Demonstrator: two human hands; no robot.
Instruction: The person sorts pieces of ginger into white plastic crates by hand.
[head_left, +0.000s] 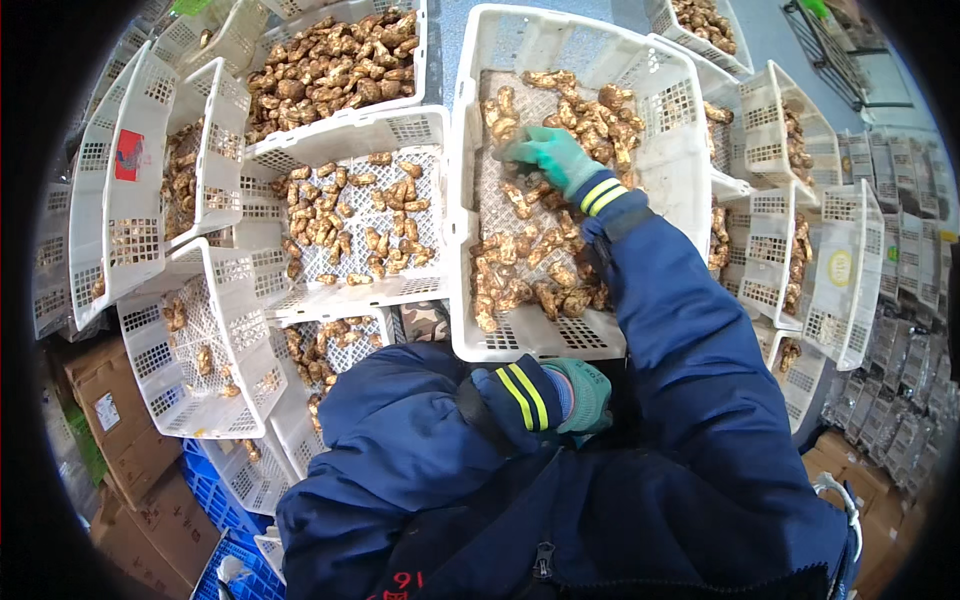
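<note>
In front of me stands a white plastic crate (581, 26) with scattered brown and cream mushrooms (592, 124), which look like matsutake, on its perforated floor. My right hand (551, 156), in a green knit glove, reaches into it. Its fingers point left and down beside a few mushrooms at the crate's left side; they are blurred, and whether they hold one is unclear. My left hand (589, 397), also gloved in green, rests low against my body, just outside the crate's near wall. It looks curled, but its fingers are mostly hidden.
Left of the crate, another white crate (356, 292) holds small mushrooms in loose groups. Behind it, a fuller crate (420, 52) is heaped with mushrooms. More tilted white crates (844, 277) crowd both sides. Cardboard boxes (139, 420) and blue crates (217, 480) lie at lower left.
</note>
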